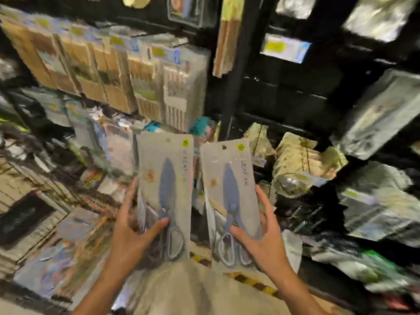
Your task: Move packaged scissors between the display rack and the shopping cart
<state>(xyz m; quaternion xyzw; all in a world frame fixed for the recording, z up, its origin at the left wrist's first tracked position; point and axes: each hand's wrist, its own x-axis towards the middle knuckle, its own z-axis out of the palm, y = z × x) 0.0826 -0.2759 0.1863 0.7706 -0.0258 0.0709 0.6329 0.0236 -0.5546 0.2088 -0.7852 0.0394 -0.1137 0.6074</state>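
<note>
I see two flat grey card packs of blue-handled scissors held upright side by side, close but apart, in front of the display rack. The left scissors pack [165,196] sits in my left hand [134,235]: the thumb lies across its front near the scissor pivot, and the other fingers [130,196] run up its left edge and behind it, so the hand grips the lower half. The right scissors pack [230,201] is held the same way by my right hand [261,237], thumb on the front just above the handle loops, fingers [263,201] wrapped round the right edge. Both packs show a hang hole and a yellow sticker at the top. Behind them the black display rack [236,71] carries blurred hanging packets, with tan wooden-utensil packs [145,76] up left. I cannot make out a cart.
</note>
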